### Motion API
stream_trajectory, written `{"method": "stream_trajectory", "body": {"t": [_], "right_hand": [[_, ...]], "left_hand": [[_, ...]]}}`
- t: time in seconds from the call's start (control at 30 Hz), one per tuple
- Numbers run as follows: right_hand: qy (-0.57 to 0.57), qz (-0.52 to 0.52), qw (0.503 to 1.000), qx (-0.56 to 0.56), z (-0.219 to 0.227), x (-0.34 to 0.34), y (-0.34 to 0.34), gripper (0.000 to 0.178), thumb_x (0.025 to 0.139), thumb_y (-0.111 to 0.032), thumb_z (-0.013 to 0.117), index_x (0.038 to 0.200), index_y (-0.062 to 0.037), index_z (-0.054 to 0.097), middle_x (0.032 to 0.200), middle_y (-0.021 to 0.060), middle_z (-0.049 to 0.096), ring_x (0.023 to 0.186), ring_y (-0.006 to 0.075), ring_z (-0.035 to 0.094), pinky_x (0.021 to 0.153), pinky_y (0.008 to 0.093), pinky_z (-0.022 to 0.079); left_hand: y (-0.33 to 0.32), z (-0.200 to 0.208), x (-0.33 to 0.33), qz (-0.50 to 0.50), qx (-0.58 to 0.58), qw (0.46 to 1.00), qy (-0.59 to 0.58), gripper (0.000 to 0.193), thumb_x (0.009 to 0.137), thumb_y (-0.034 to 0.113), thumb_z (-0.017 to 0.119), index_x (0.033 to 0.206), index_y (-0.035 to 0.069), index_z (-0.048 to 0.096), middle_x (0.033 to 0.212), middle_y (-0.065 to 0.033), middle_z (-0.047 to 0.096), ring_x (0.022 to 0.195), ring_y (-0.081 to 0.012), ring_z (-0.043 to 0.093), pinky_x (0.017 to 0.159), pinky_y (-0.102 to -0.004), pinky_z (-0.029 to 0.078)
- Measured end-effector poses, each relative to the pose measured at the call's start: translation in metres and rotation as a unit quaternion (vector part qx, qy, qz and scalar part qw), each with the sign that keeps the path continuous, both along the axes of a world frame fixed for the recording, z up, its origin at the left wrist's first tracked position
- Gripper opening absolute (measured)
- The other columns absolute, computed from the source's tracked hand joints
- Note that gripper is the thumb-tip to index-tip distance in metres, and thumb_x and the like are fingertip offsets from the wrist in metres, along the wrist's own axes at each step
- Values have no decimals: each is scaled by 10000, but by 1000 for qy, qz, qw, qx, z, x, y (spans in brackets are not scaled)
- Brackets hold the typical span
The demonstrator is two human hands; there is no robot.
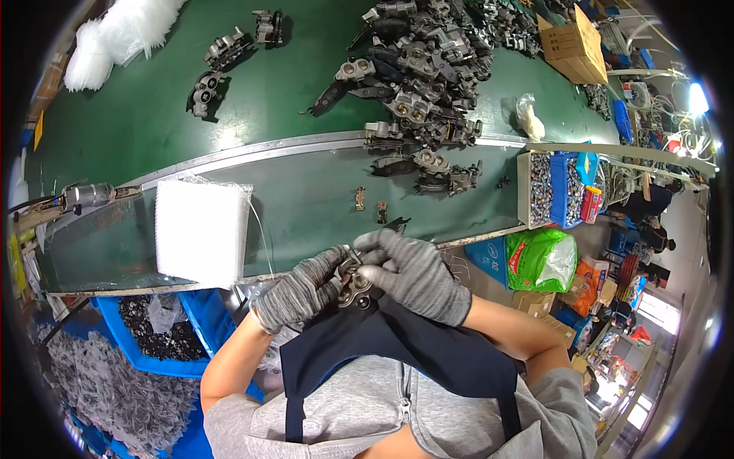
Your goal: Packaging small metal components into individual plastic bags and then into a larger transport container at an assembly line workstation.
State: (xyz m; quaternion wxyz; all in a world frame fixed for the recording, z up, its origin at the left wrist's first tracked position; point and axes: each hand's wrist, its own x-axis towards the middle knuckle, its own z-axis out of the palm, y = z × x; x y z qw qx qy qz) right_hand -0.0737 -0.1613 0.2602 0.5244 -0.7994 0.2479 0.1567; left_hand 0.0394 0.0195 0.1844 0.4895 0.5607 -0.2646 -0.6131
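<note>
My left hand [298, 291], in a grey striped knit glove, is closed around one side of a metal brake caliper [356, 294] with round bores. My right hand [419, 277], gloved alike, grips the caliper's upper part with thumb and bent fingers. The part is held close to my dark apron, at the front edge of the green table [306, 229]. Fingers hide much of it. Just beyond my hands lie a small brass-coloured clip [360, 199] and a second clip [382, 212]. A dark flat piece [397, 224] shows behind my right fingers.
A big heap of calipers [428, 69] covers the back middle. White plastic bags [200, 229] are stacked at left, near a power tool [88, 197]. Bins of small parts [541, 187] stand right; a blue crate [153, 359] sits below left. A metal strip [298, 144] crosses the table.
</note>
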Motion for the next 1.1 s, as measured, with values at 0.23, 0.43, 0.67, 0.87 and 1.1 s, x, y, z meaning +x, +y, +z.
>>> {"method": "stream_trajectory", "body": {"t": [0.23, 0.43, 0.67, 0.87, 1.1], "right_hand": [[-37, -123, 991, -33, -35, -47, -18, 275, 870, -174, 693, 1068, -9, 597, 836, 37, 652, 689, 93, 573, 670, 261, 511], [120, -41, 986, 108, -72, -53, -42, 353, 893, -297, 660, 1104, -18, 611, 1002, 69, 655, 840, 166, 620, 781, 307, 509], [22, -270, 827, 493, -98, -34, -38, 421, 914, -322, 634, 1217, -33, 591, 1061, 31, 637, 948, 137, 595, 875, 287, 472], [-38, -232, 835, 497, -72, -24, -40, 375, 907, -247, 650, 1210, -37, 584, 1052, 35, 643, 957, 118, 599, 893, 289, 480], [-175, -46, 975, 126, -58, -38, -50, 339, 831, -120, 698, 1154, -57, 616, 1015, 67, 670, 887, 183, 655, 813, 302, 517]], "left_hand": [[6, 12, -15, 2, -45, 958, -285, 368, 961, 135, 560, 1295, -5, 497, 1128, -155, 612, 985, -205, 597, 889, -284, 479], [7, 3, -23, 30, -2, 970, -242, 352, 955, 139, 570, 1272, -6, 520, 1116, -154, 621, 977, -213, 601, 887, -305, 486], [8, -12, -27, 41, 26, 984, -169, 378, 960, 164, 576, 1293, 2, 504, 1130, -116, 617, 1005, -186, 582, 900, -304, 477], [4, -7, -13, 46, -14, 999, 23, 374, 983, 217, 544, 1297, 17, 504, 1160, -72, 608, 1018, -162, 568, 909, -287, 461], [-14, -20, -3, 13, 32, 977, 212, 481, 1009, 436, 429, 1210, 25, 577, 1116, -33, 627, 986, -90, 562, 868, -252, 458]]}}
